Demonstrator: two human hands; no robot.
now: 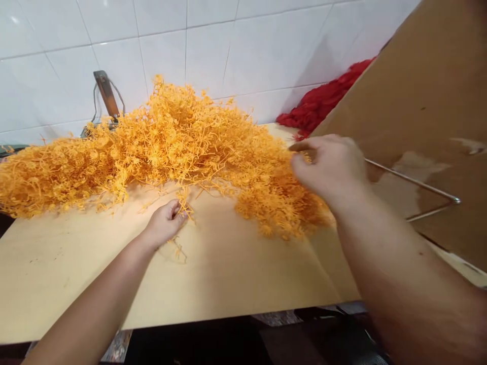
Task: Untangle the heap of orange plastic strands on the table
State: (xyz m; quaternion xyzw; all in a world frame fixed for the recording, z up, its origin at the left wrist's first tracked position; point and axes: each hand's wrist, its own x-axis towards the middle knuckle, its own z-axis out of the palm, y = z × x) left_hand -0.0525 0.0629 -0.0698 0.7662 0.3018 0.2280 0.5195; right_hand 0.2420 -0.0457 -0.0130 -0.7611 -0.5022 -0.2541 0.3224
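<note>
- Head view: the left hand [166, 221] is closing thumb and fingers on a small orange sprig [185, 205] at the near edge of the orange pile [171, 142], which is lying across the plywood board [213, 274].
- The right hand [330, 166] is pinching another orange piece [309, 156] at the pile's right side, fingers curled nearly shut.
- Judging by the tangle, pulling each sprig slowly outward should be keeping neighbours from dragging along.
- A red heap [319, 104] is lying behind, against the tiled wall [213, 45].

Pale wooden board [236, 274] as worktop, big heap of orange plastic sprigs [171, 147] on it, red bundle [319, 104] behind
</note>
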